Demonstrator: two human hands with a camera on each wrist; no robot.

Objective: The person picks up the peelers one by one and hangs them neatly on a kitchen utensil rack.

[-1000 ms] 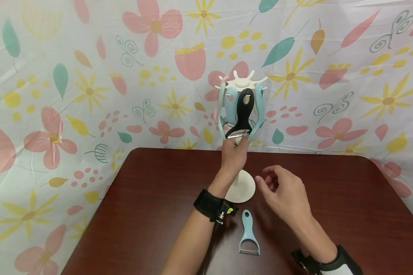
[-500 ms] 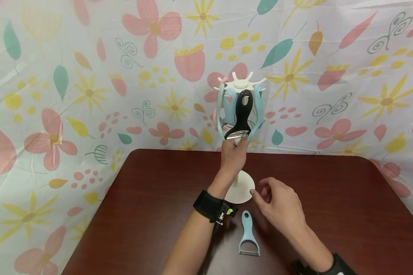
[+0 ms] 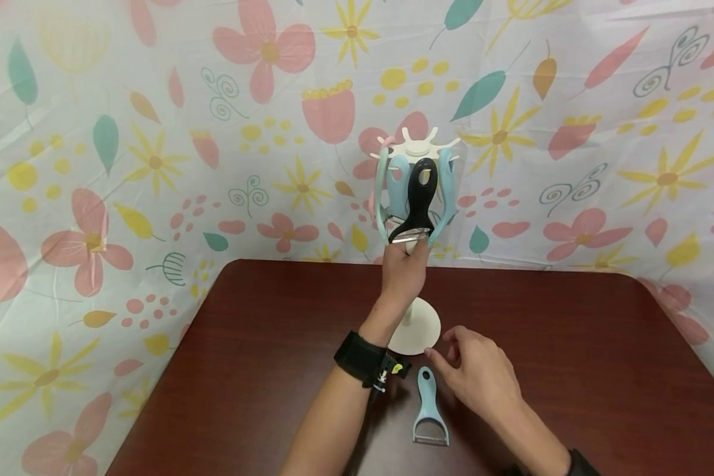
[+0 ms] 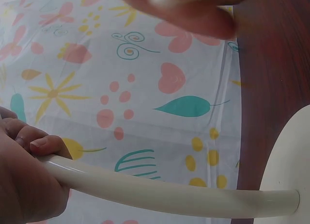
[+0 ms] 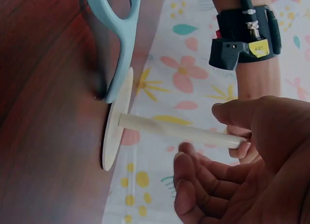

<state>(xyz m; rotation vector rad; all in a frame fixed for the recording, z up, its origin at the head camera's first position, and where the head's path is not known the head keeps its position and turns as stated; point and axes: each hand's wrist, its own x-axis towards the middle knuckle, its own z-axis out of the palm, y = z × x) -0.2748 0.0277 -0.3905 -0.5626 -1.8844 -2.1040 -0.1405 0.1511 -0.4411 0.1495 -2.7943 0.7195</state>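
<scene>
A cream stand with a spoked top (image 3: pixel 417 149) and a round base (image 3: pixel 418 334) rises from the table. My left hand (image 3: pixel 404 274) grips its pole (image 4: pixel 145 187) just under the hanging tools. On the spokes hang a black peeler (image 3: pixel 420 195), light blue ones such as the right-hand one (image 3: pixel 448 188), and a pink-handled tool mostly hidden behind. A light blue peeler (image 3: pixel 428 403) lies on the table in front of the base, its handle toward the stand. My right hand (image 3: pixel 482 373), fingers loosely bent and holding nothing, is just right of that handle; the right wrist view shows thumb and fingers apart.
The dark brown table (image 3: pixel 274 370) ends at a flowered cloth (image 3: pixel 155 158) hanging behind it. A black wrist strap with a camera (image 3: pixel 363 360) is on the left forearm, which crosses the table left of the loose peeler.
My right hand has come down and to the left, from beside the stand's base toward the loose peeler's handle. The left hand keeps its grip on the pole, and the peelers stay put.
</scene>
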